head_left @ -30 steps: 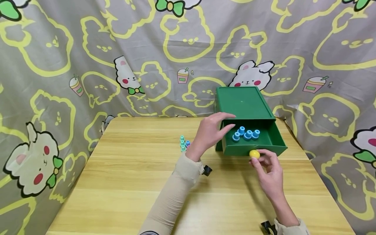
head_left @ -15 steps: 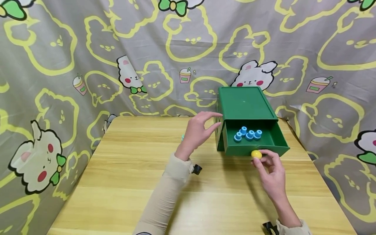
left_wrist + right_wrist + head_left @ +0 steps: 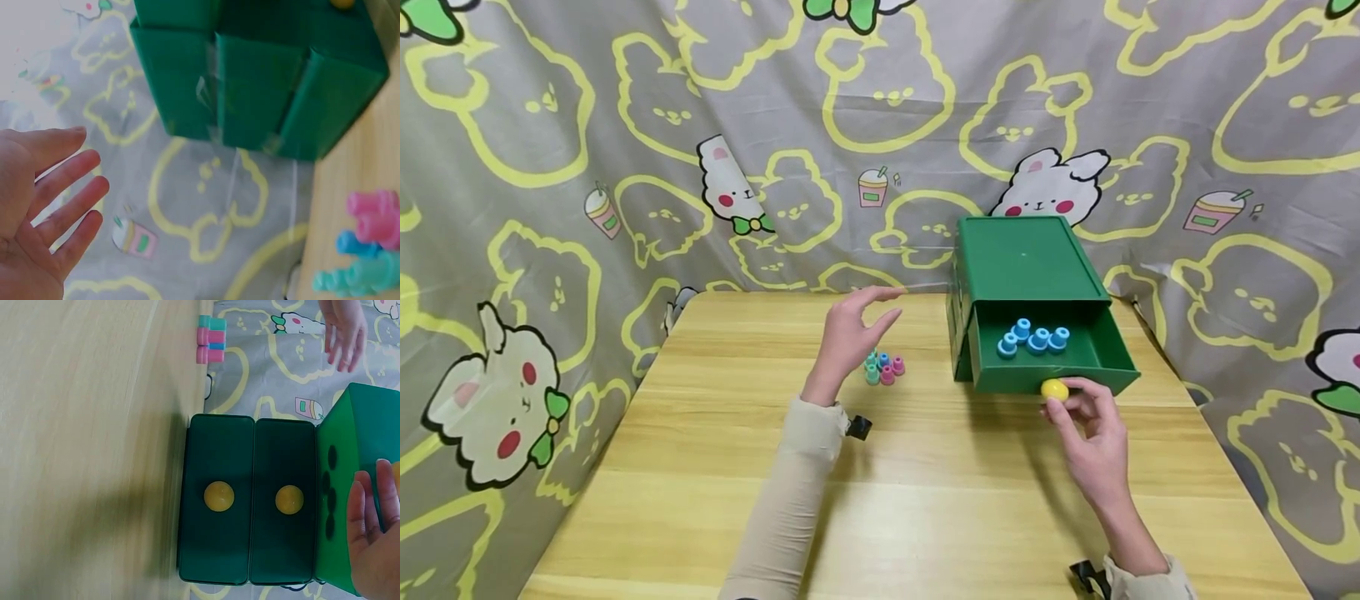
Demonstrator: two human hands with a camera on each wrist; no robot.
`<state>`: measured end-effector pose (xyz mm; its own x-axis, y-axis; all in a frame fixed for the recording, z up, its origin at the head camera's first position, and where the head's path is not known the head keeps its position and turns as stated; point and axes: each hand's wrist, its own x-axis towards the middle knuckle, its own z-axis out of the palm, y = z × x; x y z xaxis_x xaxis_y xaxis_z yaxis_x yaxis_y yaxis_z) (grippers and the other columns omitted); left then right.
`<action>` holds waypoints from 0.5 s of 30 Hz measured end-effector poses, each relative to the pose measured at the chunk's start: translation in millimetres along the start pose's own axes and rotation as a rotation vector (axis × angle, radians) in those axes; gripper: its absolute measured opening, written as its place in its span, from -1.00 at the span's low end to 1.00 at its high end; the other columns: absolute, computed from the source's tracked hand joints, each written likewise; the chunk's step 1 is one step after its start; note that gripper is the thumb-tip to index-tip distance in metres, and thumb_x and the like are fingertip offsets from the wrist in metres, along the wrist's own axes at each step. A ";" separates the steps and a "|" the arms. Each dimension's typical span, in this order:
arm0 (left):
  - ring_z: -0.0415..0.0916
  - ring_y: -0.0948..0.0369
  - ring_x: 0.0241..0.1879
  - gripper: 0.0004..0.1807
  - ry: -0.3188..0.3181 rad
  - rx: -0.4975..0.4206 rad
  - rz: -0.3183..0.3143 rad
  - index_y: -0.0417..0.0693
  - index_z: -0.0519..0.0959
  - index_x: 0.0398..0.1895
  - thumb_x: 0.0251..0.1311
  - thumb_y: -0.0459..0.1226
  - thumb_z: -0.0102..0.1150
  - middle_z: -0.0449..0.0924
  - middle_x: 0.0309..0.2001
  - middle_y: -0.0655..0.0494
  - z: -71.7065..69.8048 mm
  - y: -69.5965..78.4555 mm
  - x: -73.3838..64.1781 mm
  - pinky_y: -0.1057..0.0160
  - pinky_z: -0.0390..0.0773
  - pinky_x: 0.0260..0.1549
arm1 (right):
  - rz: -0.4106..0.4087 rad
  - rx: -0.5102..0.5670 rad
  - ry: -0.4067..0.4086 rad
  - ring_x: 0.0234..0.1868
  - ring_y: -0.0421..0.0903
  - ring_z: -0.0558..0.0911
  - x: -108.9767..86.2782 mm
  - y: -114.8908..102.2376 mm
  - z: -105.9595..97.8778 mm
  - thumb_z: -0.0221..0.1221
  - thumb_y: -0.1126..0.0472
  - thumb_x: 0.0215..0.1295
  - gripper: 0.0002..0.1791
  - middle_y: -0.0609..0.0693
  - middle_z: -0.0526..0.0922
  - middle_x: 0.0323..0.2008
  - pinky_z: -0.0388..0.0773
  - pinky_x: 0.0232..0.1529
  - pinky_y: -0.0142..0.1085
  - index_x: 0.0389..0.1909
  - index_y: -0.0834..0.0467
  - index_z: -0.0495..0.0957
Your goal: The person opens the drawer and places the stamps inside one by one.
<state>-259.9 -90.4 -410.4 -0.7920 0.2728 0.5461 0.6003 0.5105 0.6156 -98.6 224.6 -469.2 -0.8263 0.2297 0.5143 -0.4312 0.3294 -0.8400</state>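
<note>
At the right of the head view, my right hand (image 3: 1092, 442) pinches the yellow knob (image 3: 1054, 390) of a green drawer (image 3: 1011, 382). That top drawer is pulled out of a green cabinet (image 3: 1033, 254). Inside it stand several blue flanged pegs (image 3: 1038, 340). My left hand (image 3: 847, 337) hovers left of the cabinet, thumb and fingers apart, holding nothing. Just right of it on the table is a cluster of small pegs: pink (image 3: 898, 365), teal (image 3: 872, 376) and blue (image 3: 883, 360). Part of the cluster is hidden behind that hand.
Two lower drawers with yellow knobs, the upper one (image 3: 289, 499) and the lower one (image 3: 219, 496), are closed in the right wrist view. A wooden table (image 3: 700, 467) carries everything. Patterned grey cloth (image 3: 820, 100) hangs close behind and along the sides.
My left hand has moved left, away from the open drawer to beside the small pegs, uncovering more of them. My right hand stays on the knob, and the drawer looks unmoved.
</note>
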 end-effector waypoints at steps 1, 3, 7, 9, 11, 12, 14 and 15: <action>0.65 0.12 0.12 -0.69 -0.004 -0.004 -0.014 0.01 0.71 0.13 0.37 -0.19 0.36 0.76 0.07 0.11 -1.3 -4.5 -1.9 0.02 0.56 0.24 | 0.000 0.001 0.001 -0.29 -0.31 0.72 0.2 0.0 0.0 0.18 0.58 0.37 -0.63 -0.12 0.72 -0.35 0.58 -0.03 -0.58 0.16 0.49 0.42; 0.65 0.12 0.11 -0.69 -0.014 -0.009 -0.043 0.02 0.71 0.14 0.36 -0.20 0.36 0.75 0.07 0.11 -2.8 -12.9 -5.8 0.00 0.57 0.22 | 0.003 0.007 0.002 -0.29 -0.32 0.72 0.4 0.2 0.0 0.18 0.58 0.37 -0.63 -0.14 0.72 -0.35 0.58 -0.04 -0.58 0.16 0.49 0.41; 0.65 0.09 0.10 -0.69 -0.054 -0.019 -0.101 0.02 0.70 0.15 0.37 -0.21 0.35 0.75 0.08 0.09 -1.5 -29.4 -14.4 -0.04 0.58 0.18 | 0.001 0.014 0.005 -0.29 -0.32 0.72 0.2 0.9 -0.1 0.18 0.59 0.36 -0.63 -0.15 0.72 -0.35 0.58 -0.04 -0.58 0.16 0.50 0.41; 0.65 0.08 0.11 -0.69 -0.090 -0.014 -0.132 0.04 0.69 0.15 0.38 -0.20 0.34 0.75 0.09 0.09 1.0 -37.5 -18.9 -0.05 0.58 0.19 | 0.000 0.017 0.006 -0.29 -0.32 0.72 0.1 0.9 0.0 0.18 0.59 0.36 -0.63 -0.16 0.72 -0.35 0.59 -0.05 -0.58 0.15 0.50 0.41; 0.65 0.08 0.11 -0.69 -0.134 -0.005 -0.161 0.05 0.69 0.16 0.40 -0.19 0.32 0.74 0.10 0.09 4.6 -46.1 -23.1 -0.06 0.58 0.21 | -0.003 0.023 0.008 -0.29 -0.32 0.72 0.1 0.5 0.4 0.18 0.60 0.35 -0.63 -0.16 0.72 -0.35 0.59 -0.06 -0.57 0.15 0.51 0.42; 0.65 0.08 0.12 -0.70 -0.157 0.003 -0.172 0.05 0.69 0.16 0.40 -0.19 0.32 0.74 0.10 0.09 6.5 -50.1 -25.0 -0.06 0.59 0.21 | -0.002 0.027 0.008 -0.30 -0.33 0.72 0.2 0.3 0.6 0.18 0.60 0.35 -0.63 -0.17 0.72 -0.35 0.59 -0.06 -0.57 0.15 0.51 0.42; 0.66 0.08 0.12 -0.69 -0.199 0.024 -0.188 0.03 0.68 0.16 0.40 -0.19 0.31 0.74 0.11 0.08 10.4 -57.8 -28.3 -0.04 0.59 0.23 | -0.001 0.033 0.009 -0.30 -0.33 0.72 0.3 -0.3 1.0 0.19 0.60 0.34 -0.62 -0.17 0.73 -0.36 0.59 -0.06 -0.57 0.15 0.50 0.42; 0.66 0.07 0.12 -0.69 -0.216 0.034 -0.194 0.01 0.68 0.16 0.40 -0.20 0.32 0.74 0.11 0.07 12.3 -61.4 -29.9 -0.04 0.58 0.24 | 0.001 0.034 0.009 -0.30 -0.33 0.72 0.3 -0.5 1.1 0.19 0.60 0.34 -0.62 -0.17 0.73 -0.36 0.59 -0.06 -0.57 0.15 0.50 0.42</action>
<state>-274.5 -119.8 -471.5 -0.8994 0.3327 0.2837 0.4337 0.5966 0.6752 -99.1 223.5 -468.7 -0.8237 0.2380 0.5147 -0.4425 0.2978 -0.8459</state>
